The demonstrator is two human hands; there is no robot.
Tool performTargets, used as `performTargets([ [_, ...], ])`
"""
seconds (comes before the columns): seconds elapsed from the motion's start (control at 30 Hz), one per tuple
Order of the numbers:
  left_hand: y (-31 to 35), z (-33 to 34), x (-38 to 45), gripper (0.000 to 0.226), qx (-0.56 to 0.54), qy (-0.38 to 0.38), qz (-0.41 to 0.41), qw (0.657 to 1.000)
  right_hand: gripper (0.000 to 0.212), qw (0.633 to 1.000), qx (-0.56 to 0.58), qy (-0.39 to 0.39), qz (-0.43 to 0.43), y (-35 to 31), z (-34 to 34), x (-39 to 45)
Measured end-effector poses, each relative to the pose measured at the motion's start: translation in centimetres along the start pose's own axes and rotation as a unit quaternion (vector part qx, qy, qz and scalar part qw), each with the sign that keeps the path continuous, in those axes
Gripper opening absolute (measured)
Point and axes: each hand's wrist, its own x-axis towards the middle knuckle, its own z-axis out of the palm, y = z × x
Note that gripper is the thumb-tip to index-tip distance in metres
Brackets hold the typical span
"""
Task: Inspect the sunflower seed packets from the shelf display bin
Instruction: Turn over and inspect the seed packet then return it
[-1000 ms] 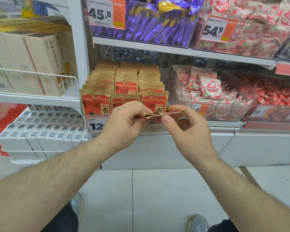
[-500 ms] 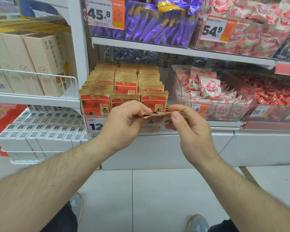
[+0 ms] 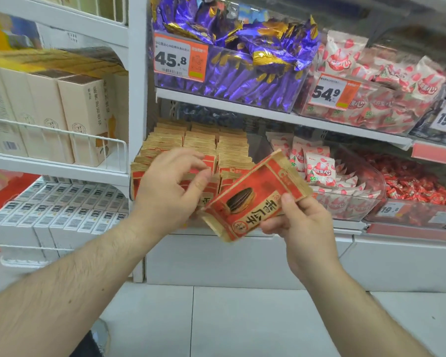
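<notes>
Red seed packet (image 3: 255, 199) pinched at its near edge by right hand (image 3: 304, 225); left hand (image 3: 170, 186) loose, empty; thin grip, it could slip floorward

Two hands in view: left hand (image 3: 168, 186), right hand (image 3: 303, 222). One seed packet (image 3: 255, 199) held out, three rows of packets (image 3: 204, 143) in the bin, count per row unreadable. Four price tags (image 3: 179, 60) visible, two shoes (image 3: 101, 336) at floor level.

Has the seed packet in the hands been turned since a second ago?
Yes. The seed packet, earlier edge-on before the packets in the bin, now shows its printed face, held by the right hand alone.
</notes>
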Motion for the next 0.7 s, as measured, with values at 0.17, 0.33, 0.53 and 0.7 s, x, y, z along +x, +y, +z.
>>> performTargets([
  [0.17,-2.5,-0.1,1.2,0.028,0.226,-0.123,-0.033,0.966,0.018,0.981,0.193,0.026,0.012,-4.1,1.6,3.4],
  [0.33,-2.6,0.6,1.2,0.017,0.184,-0.157,-0.073,0.968,0.018,0.997,0.065,0.006,-0.051,-6.3,5.1,6.9],
  [0.53,-3.2,0.5,1.1,0.018,0.125,-0.122,-0.081,0.981,0.022,0.984,-0.15,-0.081,-0.055,-5.1,8.5,10.1],
  [0.7,-3.4,0.7,0.9,0.016,0.121,-0.123,-0.079,0.982,0.017,0.942,-0.289,-0.167,-0.031,-3.6,9.9,11.1],
])
